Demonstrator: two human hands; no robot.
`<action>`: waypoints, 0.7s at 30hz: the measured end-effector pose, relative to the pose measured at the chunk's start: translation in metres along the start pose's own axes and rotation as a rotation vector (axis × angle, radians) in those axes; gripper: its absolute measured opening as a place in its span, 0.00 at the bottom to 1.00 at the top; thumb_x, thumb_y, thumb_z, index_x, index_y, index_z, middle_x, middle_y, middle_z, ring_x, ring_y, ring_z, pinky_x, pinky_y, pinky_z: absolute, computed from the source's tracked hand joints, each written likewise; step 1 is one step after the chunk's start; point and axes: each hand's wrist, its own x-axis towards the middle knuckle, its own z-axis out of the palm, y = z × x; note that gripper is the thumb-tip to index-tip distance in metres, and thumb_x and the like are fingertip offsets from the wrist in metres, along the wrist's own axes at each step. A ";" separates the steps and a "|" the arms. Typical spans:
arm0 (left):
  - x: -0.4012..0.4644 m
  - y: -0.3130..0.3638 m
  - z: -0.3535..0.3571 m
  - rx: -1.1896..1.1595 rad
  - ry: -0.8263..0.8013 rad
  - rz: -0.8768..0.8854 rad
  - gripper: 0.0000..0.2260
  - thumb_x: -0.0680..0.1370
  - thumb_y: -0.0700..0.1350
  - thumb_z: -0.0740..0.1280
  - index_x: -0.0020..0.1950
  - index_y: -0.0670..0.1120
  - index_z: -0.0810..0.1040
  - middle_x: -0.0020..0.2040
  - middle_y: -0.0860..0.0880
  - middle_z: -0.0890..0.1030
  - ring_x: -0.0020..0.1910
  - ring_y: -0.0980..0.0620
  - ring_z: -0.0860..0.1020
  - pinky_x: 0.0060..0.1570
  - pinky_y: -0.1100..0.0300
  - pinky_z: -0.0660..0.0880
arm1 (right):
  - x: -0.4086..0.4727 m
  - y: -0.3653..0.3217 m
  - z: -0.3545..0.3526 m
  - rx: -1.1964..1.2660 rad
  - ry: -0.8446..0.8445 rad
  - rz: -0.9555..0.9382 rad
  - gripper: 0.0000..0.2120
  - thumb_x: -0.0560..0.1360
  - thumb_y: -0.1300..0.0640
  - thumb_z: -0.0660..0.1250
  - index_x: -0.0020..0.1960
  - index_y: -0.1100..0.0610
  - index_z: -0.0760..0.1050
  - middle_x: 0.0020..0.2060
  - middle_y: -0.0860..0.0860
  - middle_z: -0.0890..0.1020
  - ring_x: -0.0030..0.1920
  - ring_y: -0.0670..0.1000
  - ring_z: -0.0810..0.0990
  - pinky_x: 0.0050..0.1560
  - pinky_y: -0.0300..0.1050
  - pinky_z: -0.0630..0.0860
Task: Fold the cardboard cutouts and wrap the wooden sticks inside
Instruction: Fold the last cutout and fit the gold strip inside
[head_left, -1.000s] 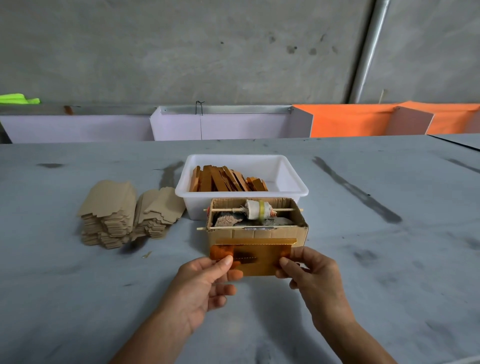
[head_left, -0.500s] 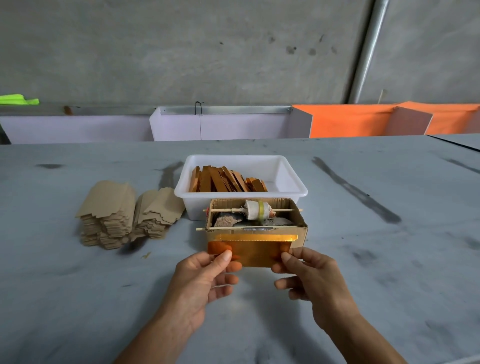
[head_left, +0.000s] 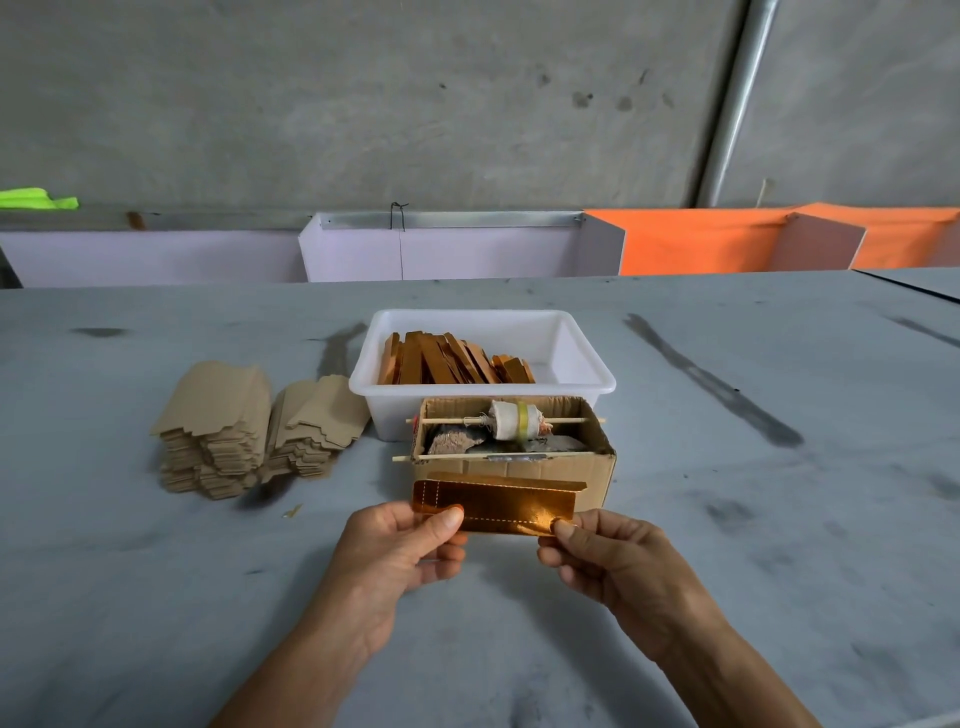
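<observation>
- A shiny copper-gold cardboard cutout with dotted crease lines (head_left: 493, 506) is being held up just in front of the small open brown corrugated box (head_left: 511, 457), above the grey table (head_left: 727, 519).
- Its left end is being pinched by the left hand (head_left: 400, 551), thumb on top; its lower right corner is being pinched between thumb and finger by the right hand (head_left: 608, 561).
- The top flap is being seen bent back along a crease; a fold is judged to be under way, and no stick can be seen inside the piece.
- A crooked fold is being risked: with only the corners gripped, the middle could buckle off the dotted line.
- A slip is being risked too, since the glossy surface is likely offering little grip to the fingertips.
- The box close behind could be nudged if the piece is pushed forward, and the thin skewer carrying a pale spool (head_left: 514, 420) across its top could be knocked loose.
- The orange-brown flat wooden sticks (head_left: 452, 364) are lying in the white plastic tub (head_left: 582, 384), behind the box; reaching over it could catch the skewer.
- The stacks of plain tan cardboard cutouts (head_left: 249, 426) are lying well to the left, untouched.
</observation>
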 end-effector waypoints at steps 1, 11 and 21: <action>0.000 0.000 0.001 0.003 0.015 0.009 0.04 0.71 0.37 0.71 0.43 0.36 0.81 0.32 0.44 0.83 0.29 0.53 0.80 0.29 0.64 0.78 | 0.000 0.001 0.001 0.008 0.006 -0.004 0.05 0.69 0.64 0.69 0.42 0.67 0.78 0.34 0.61 0.82 0.31 0.50 0.80 0.31 0.38 0.78; -0.001 -0.008 0.014 -0.062 0.171 0.118 0.04 0.69 0.31 0.73 0.40 0.39 0.81 0.30 0.46 0.83 0.26 0.54 0.80 0.27 0.65 0.77 | 0.003 0.009 0.012 0.024 0.163 -0.070 0.06 0.67 0.69 0.72 0.35 0.62 0.76 0.31 0.57 0.83 0.33 0.50 0.83 0.33 0.41 0.77; 0.000 -0.019 0.036 -0.290 0.264 0.257 0.12 0.69 0.30 0.72 0.47 0.42 0.75 0.30 0.45 0.82 0.27 0.52 0.80 0.27 0.63 0.77 | 0.006 0.019 0.026 0.267 0.241 -0.205 0.22 0.70 0.74 0.68 0.58 0.55 0.69 0.38 0.63 0.76 0.31 0.52 0.83 0.33 0.40 0.80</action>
